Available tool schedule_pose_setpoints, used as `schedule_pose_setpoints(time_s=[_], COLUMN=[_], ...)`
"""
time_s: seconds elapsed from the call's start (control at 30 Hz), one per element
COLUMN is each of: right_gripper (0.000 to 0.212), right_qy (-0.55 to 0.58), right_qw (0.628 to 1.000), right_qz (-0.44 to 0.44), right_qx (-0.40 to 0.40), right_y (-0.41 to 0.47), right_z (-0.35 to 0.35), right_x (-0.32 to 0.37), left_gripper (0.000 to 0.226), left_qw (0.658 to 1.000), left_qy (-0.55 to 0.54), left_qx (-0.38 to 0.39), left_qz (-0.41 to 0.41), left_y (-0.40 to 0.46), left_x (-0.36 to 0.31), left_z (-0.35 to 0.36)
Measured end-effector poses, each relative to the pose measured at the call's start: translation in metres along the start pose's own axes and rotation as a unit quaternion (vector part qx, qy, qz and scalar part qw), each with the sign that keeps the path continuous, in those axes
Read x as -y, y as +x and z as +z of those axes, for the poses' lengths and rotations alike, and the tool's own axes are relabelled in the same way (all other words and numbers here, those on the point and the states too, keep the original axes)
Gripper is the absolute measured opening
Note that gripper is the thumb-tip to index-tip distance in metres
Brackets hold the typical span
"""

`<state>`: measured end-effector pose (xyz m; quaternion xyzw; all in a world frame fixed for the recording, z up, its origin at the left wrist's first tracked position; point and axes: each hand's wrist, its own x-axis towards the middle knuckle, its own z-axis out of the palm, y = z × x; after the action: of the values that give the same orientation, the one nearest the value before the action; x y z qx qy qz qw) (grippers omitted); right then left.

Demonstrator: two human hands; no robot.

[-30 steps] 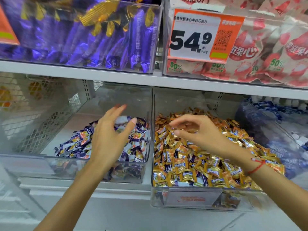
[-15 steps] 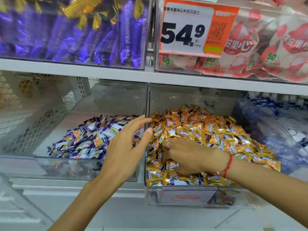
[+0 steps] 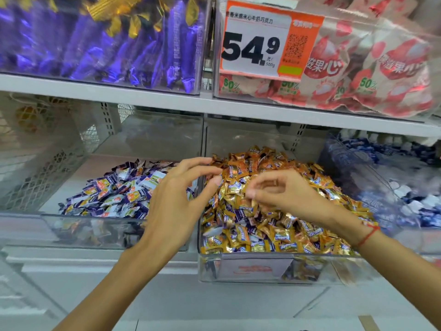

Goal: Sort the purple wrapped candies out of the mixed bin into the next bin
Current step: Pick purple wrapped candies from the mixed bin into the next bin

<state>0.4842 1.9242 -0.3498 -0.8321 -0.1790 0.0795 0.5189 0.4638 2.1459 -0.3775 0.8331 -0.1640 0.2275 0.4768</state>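
Note:
The mixed bin (image 3: 250,268) is a clear box heaped with gold wrapped candies (image 3: 298,225), with a few purple wrapped candies (image 3: 238,214) among them. To its left, the neighbouring clear bin (image 3: 71,231) holds a low pile of purple and white candies (image 3: 114,194). My left hand (image 3: 176,206) hovers open over the wall between the two bins, its fingertips reaching the gold pile's edge. Just above the gold pile, my right hand (image 3: 286,194) has its fingers curled towards the thumb. Whether a candy is pinched there is unclear.
A white shelf board (image 3: 214,103) runs close above both bins. On it stand a bin of purple bars (image 3: 107,44), an orange price tag (image 3: 257,44) and red and white packets (image 3: 370,75). A bin of blue candies (image 3: 393,187) is at right, a mesh panel (image 3: 35,182) at left.
My right hand has come up out of the gold pile, fingers now curled. My left hand has shifted right from over the purple bin to the dividing wall.

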Motion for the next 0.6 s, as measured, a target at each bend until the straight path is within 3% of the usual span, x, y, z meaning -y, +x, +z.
schedule_pose_setpoints(time_s=[0.07, 0.1, 0.17, 0.23, 0.37, 0.47, 0.5, 0.6], right_gripper=[0.009, 0.01, 0.019, 0.028, 0.037, 0.04, 0.037, 0.026], right_qy=[-0.054, -0.156, -0.366, -0.465, -0.359, -0.424, -0.421, -0.262], right_qw=[0.998, 0.986, 0.925, 0.873, 0.913, 0.878, 0.882, 0.957], right_qz=[-0.028, -0.051, -0.073, -0.072, -0.06, -0.075, -0.067, -0.012], right_qx=[-0.026, -0.01, 0.069, 0.126, 0.184, 0.21, 0.202, 0.122], right_y=[0.005, 0.009, 0.015, 0.02, 0.025, 0.033, 0.035, 0.035], right_z=[0.0, -0.001, 0.001, 0.004, 0.033, 0.048, 0.046, 0.029], right_x=[0.007, 0.007, 0.002, -0.008, -0.012, -0.018, -0.02, -0.015], left_gripper=[0.019, 0.017, 0.016, 0.026, 0.034, 0.026, 0.025, 0.039], left_qw=[1.0, 1.0, 1.0, 0.998, 0.994, 0.994, 0.995, 0.999], left_qy=[0.008, 0.008, 0.02, 0.05, 0.072, 0.08, 0.076, 0.047], left_qx=[0.008, 0.009, -0.006, -0.036, -0.026, -0.016, -0.013, 0.007], left_qz=[0.0, -0.003, -0.001, 0.001, -0.078, -0.067, -0.056, -0.023], left_y=[0.001, 0.001, 0.001, -0.001, -0.004, -0.003, -0.003, -0.004], left_x=[-0.001, 0.0, 0.002, 0.004, 0.005, 0.004, 0.005, 0.006], left_z=[-0.001, -0.002, -0.002, -0.002, -0.003, -0.005, -0.005, -0.004])
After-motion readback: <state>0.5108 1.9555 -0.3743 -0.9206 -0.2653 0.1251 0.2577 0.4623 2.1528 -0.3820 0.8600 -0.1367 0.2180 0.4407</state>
